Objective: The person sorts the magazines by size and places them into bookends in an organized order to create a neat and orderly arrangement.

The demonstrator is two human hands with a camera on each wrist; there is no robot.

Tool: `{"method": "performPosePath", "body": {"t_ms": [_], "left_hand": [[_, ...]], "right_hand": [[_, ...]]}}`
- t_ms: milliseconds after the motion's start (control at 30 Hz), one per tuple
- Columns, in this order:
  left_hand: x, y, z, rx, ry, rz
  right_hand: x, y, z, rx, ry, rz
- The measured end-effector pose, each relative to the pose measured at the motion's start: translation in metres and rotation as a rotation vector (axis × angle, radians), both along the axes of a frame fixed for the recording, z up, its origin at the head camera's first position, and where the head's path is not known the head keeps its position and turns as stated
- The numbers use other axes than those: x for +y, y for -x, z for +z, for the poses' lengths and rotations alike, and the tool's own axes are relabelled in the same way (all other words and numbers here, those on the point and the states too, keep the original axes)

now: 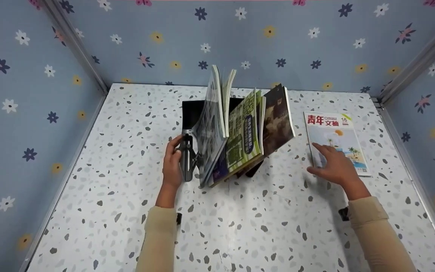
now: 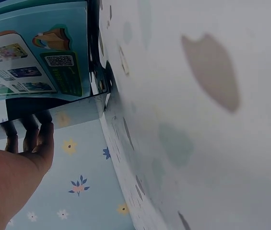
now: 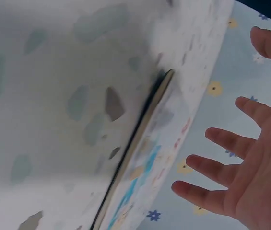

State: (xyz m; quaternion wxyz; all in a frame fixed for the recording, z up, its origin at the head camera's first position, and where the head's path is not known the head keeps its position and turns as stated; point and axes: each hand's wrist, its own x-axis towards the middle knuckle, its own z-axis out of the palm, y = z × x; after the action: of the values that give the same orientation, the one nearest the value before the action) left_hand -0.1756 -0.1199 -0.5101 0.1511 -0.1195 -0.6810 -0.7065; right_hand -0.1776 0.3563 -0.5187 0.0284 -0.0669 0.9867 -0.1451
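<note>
A black, shiny book holder [image 1: 193, 113] stands on the table with several books and magazines leaning in it. My left hand [image 1: 172, 166] touches the outer left side of this holder. In the left wrist view, the fingertips of the left hand [image 2: 27, 148] meet its glossy side panel, which mirrors them. Over a magazine with red Chinese lettering [image 1: 336, 134] lying flat at the right, my right hand [image 1: 334, 164] is spread. Seen from the right wrist, the right hand [image 3: 250, 167] has its fingers apart and is raised off the magazine [image 3: 145, 158].
Inside the holder lean a grey-covered magazine [image 1: 212, 128], a green-and-white striped book [image 1: 244, 132] and a dark brown-covered book [image 1: 278, 121]. The speckled white table [image 1: 240, 226] is bounded by blue flowered panels [image 1: 225, 41] at the back and both sides.
</note>
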Motion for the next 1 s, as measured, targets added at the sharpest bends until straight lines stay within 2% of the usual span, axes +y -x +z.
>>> {"method": "performPosePath", "body": {"t_ms": [133, 400, 567, 733, 1000], "left_hand": [[0.0, 0.0, 0.001, -0.005, 0.0, -0.003], [0.0, -0.001, 0.002, -0.013, 0.028, 0.028], [0.0, -0.001, 0.001, -0.005, 0.044, 0.027], [0.0, 0.0, 0.0, -0.001, 0.018, 0.003], [0.0, 0.0, 0.0, -0.012, 0.015, 0.002]], "right_hand": [[0.009, 0.003, -0.008, -0.012, -0.023, 0.025], [0.018, 0.007, -0.017, -0.05, -0.068, 0.048], [0.022, 0.009, -0.022, -0.077, -0.056, 0.017], [0.024, 0.009, -0.028, -0.084, -0.092, -0.007], [0.02, 0.009, -0.027, -0.113, -0.086, -0.026]]}}
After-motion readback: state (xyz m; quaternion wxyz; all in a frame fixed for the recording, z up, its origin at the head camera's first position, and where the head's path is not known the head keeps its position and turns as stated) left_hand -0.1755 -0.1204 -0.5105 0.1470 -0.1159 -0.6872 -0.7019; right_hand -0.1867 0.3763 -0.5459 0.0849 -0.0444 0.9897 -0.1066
